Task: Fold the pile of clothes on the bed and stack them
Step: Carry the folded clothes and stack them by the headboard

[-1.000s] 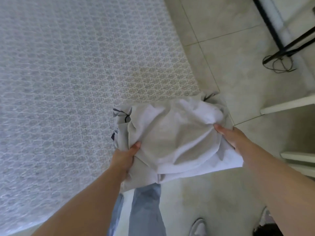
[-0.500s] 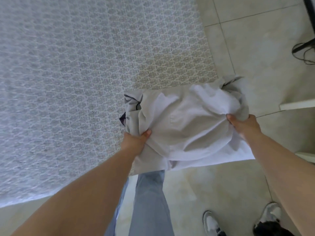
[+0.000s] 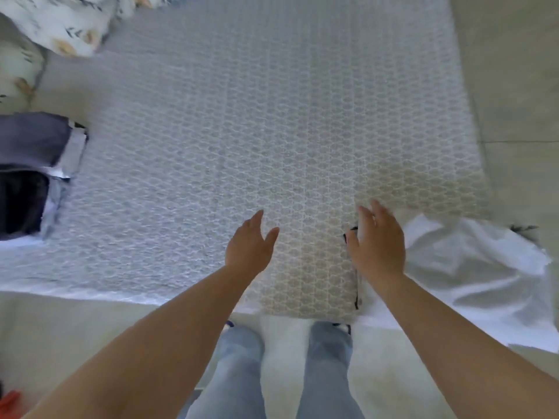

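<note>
Now we let go: the soft white cloth bundle (image 3: 472,267) lies at 4 o'clock; left hand (image 3: 249,244) and right hand (image 3: 378,240) are spread. It's light and floppy; grab its corners.

We see both bare forearms reaching forward side by side. The left hand (image 3: 249,247) is held edge-on, fingers straight and together, thumb apart, holding nothing. The right hand (image 3: 378,240) lies palm down, fingers relaxed and slightly spread.

Pale tiled floor (image 3: 514,86), white lattice-patterned bed cover (image 3: 242,116), floral pillows (image 3: 54,22) at top left
</note>
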